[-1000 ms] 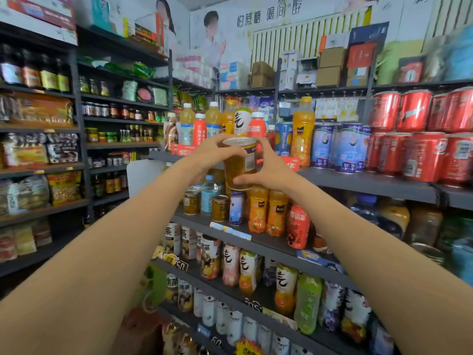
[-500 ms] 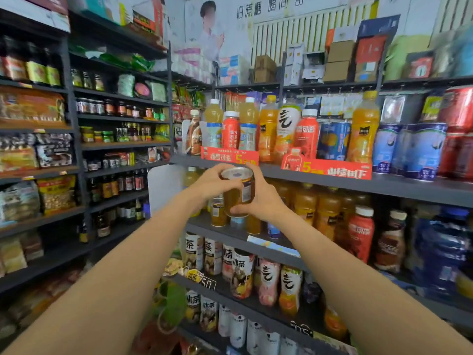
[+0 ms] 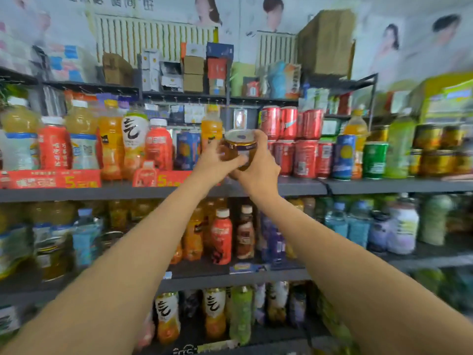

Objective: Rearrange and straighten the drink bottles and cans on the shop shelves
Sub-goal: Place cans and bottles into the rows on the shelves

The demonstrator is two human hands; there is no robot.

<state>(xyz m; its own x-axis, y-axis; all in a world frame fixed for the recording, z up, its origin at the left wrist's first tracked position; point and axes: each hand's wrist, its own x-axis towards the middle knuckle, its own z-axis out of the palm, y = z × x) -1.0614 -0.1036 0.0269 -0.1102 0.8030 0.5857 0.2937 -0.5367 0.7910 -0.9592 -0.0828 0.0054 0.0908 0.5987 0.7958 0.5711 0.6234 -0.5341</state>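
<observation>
I hold a small amber jar with a pale pull-tab lid [image 3: 239,146] in both hands, raised in front of the upper drinks shelf [image 3: 358,187]. My left hand [image 3: 213,162] grips its left side and my right hand [image 3: 257,166] wraps its right side and base. Directly behind the jar stand an orange juice bottle [image 3: 211,126] and blue cans [image 3: 188,149]. Stacked red cans [image 3: 294,142] are just to its right. Further right stand a blue can [image 3: 344,156], a green can [image 3: 374,160] and similar amber jars [image 3: 435,149].
Orange, red and white bottles [image 3: 133,142] fill the left of the same shelf behind red price tags [image 3: 56,179]. Lower shelves [image 3: 230,278] hold more bottles. Cardboard boxes [image 3: 193,73] sit on the top rack. The picture is blurred by motion.
The view has swung right along the shelves. Both hands have carried the jar up from the lower shelf level to the upper shelf, in front of the red cans.
</observation>
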